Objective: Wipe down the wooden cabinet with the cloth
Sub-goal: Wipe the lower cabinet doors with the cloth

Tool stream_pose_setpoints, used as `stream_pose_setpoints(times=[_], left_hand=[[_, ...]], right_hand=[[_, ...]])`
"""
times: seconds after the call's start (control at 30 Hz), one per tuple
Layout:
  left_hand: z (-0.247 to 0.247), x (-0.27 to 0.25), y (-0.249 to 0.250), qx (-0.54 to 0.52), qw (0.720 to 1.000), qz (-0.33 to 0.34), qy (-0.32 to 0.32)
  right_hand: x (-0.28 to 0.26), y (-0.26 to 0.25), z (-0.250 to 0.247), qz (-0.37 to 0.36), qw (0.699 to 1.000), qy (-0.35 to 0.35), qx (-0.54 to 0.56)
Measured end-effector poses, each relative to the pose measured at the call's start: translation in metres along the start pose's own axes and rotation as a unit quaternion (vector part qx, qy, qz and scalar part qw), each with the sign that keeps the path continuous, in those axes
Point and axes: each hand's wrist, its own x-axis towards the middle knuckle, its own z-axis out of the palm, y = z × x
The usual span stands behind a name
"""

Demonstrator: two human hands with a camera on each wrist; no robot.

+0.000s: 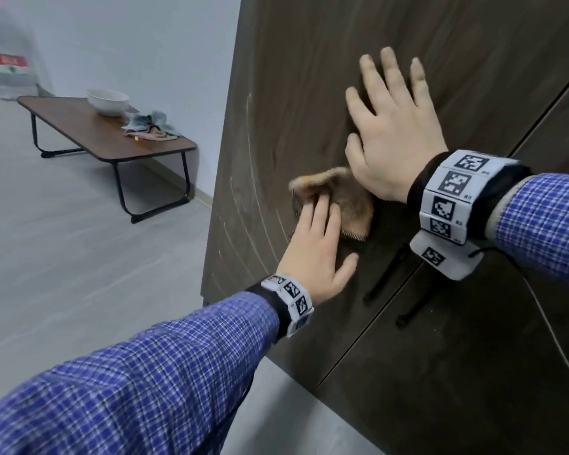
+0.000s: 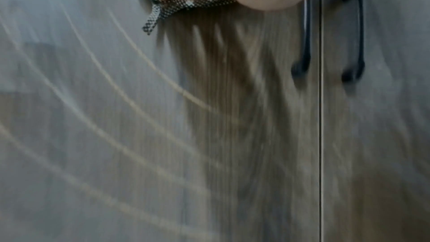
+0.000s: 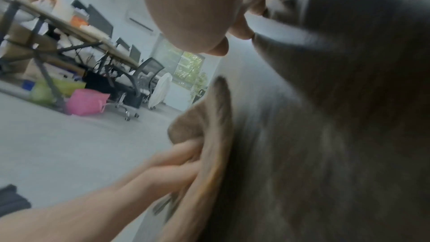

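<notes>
Cloth [image 1: 339,205] pinned flat against the cabinet [image 1: 309,77] door face, just above and left of the door handles [image 1: 386,274]. Left hand [image 1: 316,254] on it from below, fingers straight and pressing the brown fabric to the wood, no curl round it. Right hand [image 1: 391,136] directly above the cloth, palm spread flat on the bare door, fingers extended, grasping nothing; heel of that hand touching or just overlapping the cloth's upper edge, hard to tell which. Left hand clearly the working one, the right apparently only bracing.

Cloth crumpled, long axis running roughly across the door, one corner lifted off the wood at upper left. From the left wrist view, checked underside of the cloth [image 2: 186,1] peeking out under the palm.

Pale curved streaks [image 1: 253,198] arcing on the door left of the cloth, toward the cabinet's edge; likely wipe marks or residue, so that side probably needs the next passes. Dark wood grain, vertical surface, seam between the two doors just right of the handles.

Room: low tabletop [image 1: 79,116] well to the left of the cabinet, carrying a white bowl [image 1: 107,101] and a heap of rags [image 1: 151,126]. Pale floor, white wall. Right wrist view: desks and office chairs [image 3: 139,73] far off.
</notes>
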Motion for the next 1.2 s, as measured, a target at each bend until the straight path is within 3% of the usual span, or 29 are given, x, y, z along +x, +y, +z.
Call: stream_pose_setpoints(times=[0.1,0.17,0.23,0.3,0.37,0.47,0.57,0.67,0.77,0.83,0.9,1.0,1.07,1.13,1.2], left_hand=[[0.024,-0.041,-0.017,0.005,0.997,-0.030,-0.065],[0.037,-0.063,-0.029,-0.051,0.984,-0.147,-0.092],[0.038,-0.062,-0.035,-0.133,0.936,-0.308,-0.105],[0.031,-0.041,-0.036,-0.164,0.895,-0.405,-0.089],[0.018,-0.014,-0.029,-0.143,0.908,-0.390,-0.046],[0.001,0.022,-0.014,-0.104,0.961,-0.254,0.020],[0.000,0.038,-0.014,-0.078,0.981,-0.168,0.056],[0.025,0.016,-0.033,-0.102,0.961,-0.254,0.022],[0.047,-0.016,-0.051,-0.193,0.890,-0.410,-0.052],[0.045,-0.019,-0.052,-0.225,0.851,-0.469,-0.068],[0.028,0.001,-0.044,-0.195,0.872,-0.446,-0.058],[-0.020,0.061,-0.029,-0.144,0.938,-0.314,0.019],[-0.054,0.107,-0.030,-0.109,0.961,-0.245,0.072],[-0.074,0.134,-0.040,-0.094,0.958,-0.250,0.109],[-0.071,0.133,-0.057,-0.100,0.934,-0.321,0.123]], right_hand=[[-0.007,-0.003,0.011,0.003,1.000,-0.005,-0.020],[-0.010,-0.003,0.014,-0.002,1.000,-0.006,-0.023],[-0.011,-0.002,0.014,-0.007,1.000,-0.010,-0.025],[-0.010,-0.001,0.014,-0.008,1.000,-0.011,-0.027],[-0.009,-0.002,0.015,-0.008,1.000,-0.008,-0.027],[-0.009,-0.002,0.017,-0.006,1.000,-0.001,-0.025],[-0.007,-0.001,0.018,-0.006,1.000,0.005,-0.023],[-0.008,-0.001,0.017,-0.006,1.000,0.004,-0.021],[-0.010,0.001,0.016,-0.009,1.000,0.002,-0.027],[-0.010,0.001,0.016,-0.009,1.000,0.000,-0.028],[-0.009,0.000,0.016,-0.008,1.000,-0.003,-0.026],[-0.009,0.001,0.015,-0.009,1.000,-0.007,-0.022],[-0.009,0.002,0.014,-0.011,1.000,-0.008,-0.027],[-0.008,0.002,0.013,-0.012,1.000,-0.007,-0.027],[-0.008,0.002,0.013,-0.011,1.000,-0.005,-0.022]])
